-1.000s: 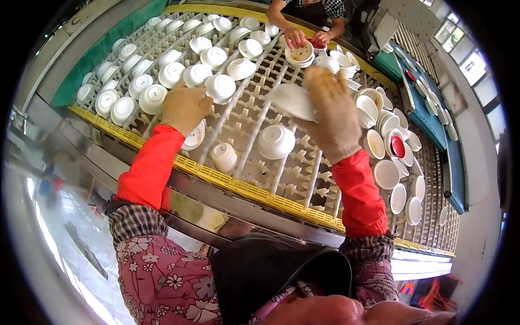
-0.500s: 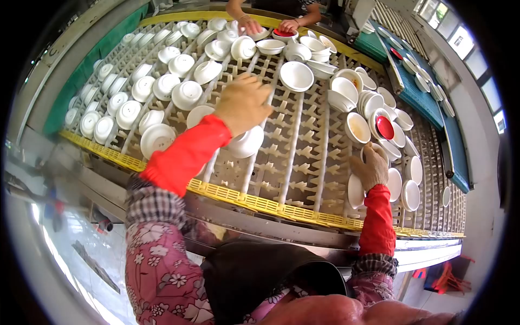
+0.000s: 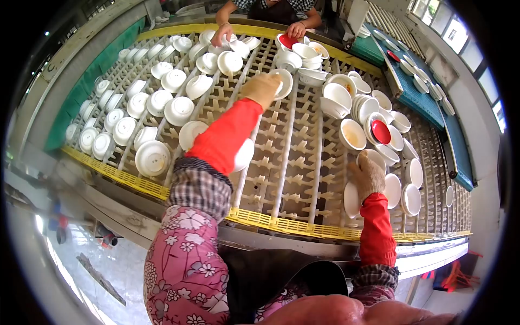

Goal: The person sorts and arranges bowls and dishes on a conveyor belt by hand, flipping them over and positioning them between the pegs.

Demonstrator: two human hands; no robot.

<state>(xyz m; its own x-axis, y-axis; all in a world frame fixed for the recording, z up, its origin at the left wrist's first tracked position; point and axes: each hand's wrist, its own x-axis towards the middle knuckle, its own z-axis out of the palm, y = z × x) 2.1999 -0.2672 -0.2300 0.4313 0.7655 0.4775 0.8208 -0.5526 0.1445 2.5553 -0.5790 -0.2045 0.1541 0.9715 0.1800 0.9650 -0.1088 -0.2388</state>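
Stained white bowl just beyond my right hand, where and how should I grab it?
I'd take the stained bowl by its left rim, coming from the left and pinching the wall inside and out. Its open side faces up towards you, and that rim borders bare pegs, while nested bowls crowd its right.

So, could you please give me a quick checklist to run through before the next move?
1. Both hands gloved: ok, left hand and right hand alike.
2. Left hand firmly gripping the white bowl at its fingers: cannot tell.
3. Co-worker's hands apart from the person's own: ok.
4. Red dish in the right-side pile separated from white ones: not ok, it sits inside one.
5. Stained bowl just beyond the right hand free of residue: not ok, yellowish residue shows.
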